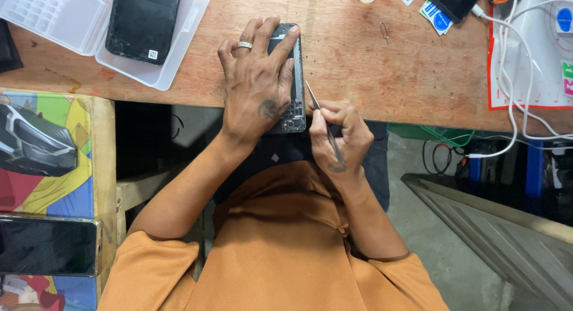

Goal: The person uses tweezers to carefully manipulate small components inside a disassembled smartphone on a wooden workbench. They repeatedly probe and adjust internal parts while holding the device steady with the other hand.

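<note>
Left hand (258,87) lies flat, fingers spread, pressing an opened smartphone (293,78) onto the wooden tabletop (370,78) at its near edge. Right hand (337,138) has its grip closed on metal tweezers (319,117), tips touching the phone's right side.

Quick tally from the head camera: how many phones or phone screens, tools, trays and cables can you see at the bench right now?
Phones or phone screens: 4, the opened phone under the left hand, one in the tray, one at lower left, one at the top edge.
Tools: 2, tweezers in the right hand, pin tool.
Trays: 1.
White cables: at least 2.
Total: 9.
</note>
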